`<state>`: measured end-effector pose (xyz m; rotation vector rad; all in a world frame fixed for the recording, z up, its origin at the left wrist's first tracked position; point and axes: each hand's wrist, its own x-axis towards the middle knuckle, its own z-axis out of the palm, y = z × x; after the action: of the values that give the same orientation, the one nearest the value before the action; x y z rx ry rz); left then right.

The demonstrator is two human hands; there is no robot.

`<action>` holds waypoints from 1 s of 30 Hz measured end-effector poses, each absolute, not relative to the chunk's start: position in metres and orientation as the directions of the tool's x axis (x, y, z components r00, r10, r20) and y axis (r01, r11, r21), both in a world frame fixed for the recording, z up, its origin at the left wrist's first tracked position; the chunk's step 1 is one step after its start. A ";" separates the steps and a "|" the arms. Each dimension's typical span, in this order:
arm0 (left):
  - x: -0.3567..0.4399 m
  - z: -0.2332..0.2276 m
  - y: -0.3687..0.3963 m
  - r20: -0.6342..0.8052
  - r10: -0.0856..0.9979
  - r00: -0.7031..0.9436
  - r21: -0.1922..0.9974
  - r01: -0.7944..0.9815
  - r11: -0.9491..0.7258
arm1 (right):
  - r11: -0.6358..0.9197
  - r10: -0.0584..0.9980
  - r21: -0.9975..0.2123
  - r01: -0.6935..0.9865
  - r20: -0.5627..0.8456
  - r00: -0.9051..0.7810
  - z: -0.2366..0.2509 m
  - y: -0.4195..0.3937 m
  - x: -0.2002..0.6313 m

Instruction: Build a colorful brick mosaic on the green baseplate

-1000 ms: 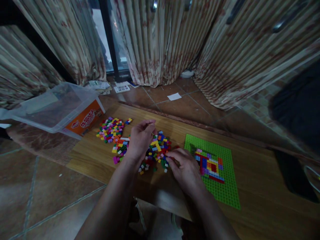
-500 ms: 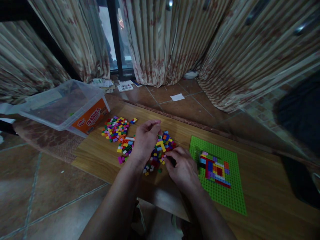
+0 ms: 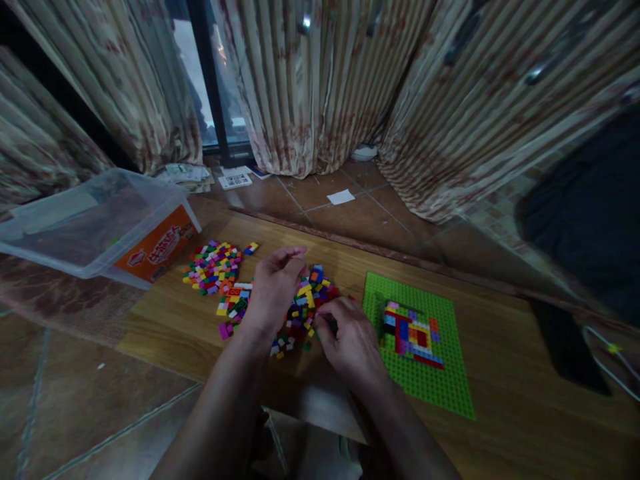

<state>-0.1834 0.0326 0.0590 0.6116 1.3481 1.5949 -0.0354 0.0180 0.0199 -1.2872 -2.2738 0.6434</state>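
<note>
Toy bricks (image 3: 310, 293) lie in a loose multicoloured heap on the wooden counter (image 3: 505, 380), between left hand (image 3: 274, 287) and right hand (image 3: 350, 337). Left hand is over the heap's left side, fingers curled; right hand is at its right edge, thumb and forefinger bent toward each other. Hands well apart; dim view, cannot tell whether either grips a brick. Green baseplate (image 3: 435, 390), bearing a flat brick build (image 3: 411, 337), lies to the right.

Loose heap of multicoloured bricks (image 3: 309, 297) near part-covered green baseplate (image 3: 453, 373)
</note>
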 end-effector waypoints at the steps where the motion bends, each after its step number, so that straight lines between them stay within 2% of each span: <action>1: -0.182 0.059 0.033 -0.190 0.878 -0.439 0.946 -0.320 0.045 | 0.433 0.885 -0.633 0.642 0.163 -0.436 0.023 0.018 -0.033; 6: -0.167 0.050 0.032 -0.196 0.912 -0.361 0.976 -0.165 0.144 | 0.237 0.963 -0.850 0.470 0.142 -0.228 0.030 0.026 -0.006; 12: -0.129 0.031 0.025 -0.125 0.986 -0.110 0.981 0.135 0.140 | 0.165 0.984 -0.908 0.386 0.180 0.004 0.028 0.042 0.043; 15: -0.111 0.027 0.018 -0.136 0.991 -0.015 0.961 0.240 0.136 | 0.178 0.980 -0.876 0.448 0.200 0.002 0.031 0.046 0.062; 21: -0.087 0.029 0.010 -0.203 0.975 0.089 0.922 0.352 0.160 | 0.284 0.955 -0.702 0.654 0.270 -0.125 0.033 0.046 0.072; 25: -0.082 0.028 0.012 -0.243 0.962 0.125 0.893 0.417 0.171 | 0.347 0.935 -0.622 0.702 0.288 -0.207 0.027 0.046 0.070; 30: -0.079 0.027 0.017 -0.213 0.964 0.160 0.883 0.453 0.120 | 0.401 0.914 -0.549 0.733 0.292 -0.281 0.020 0.049 0.067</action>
<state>-0.0790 0.0167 0.0266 1.4830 1.4413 0.6752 0.0670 0.0485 0.0195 -1.3998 -2.0940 0.4161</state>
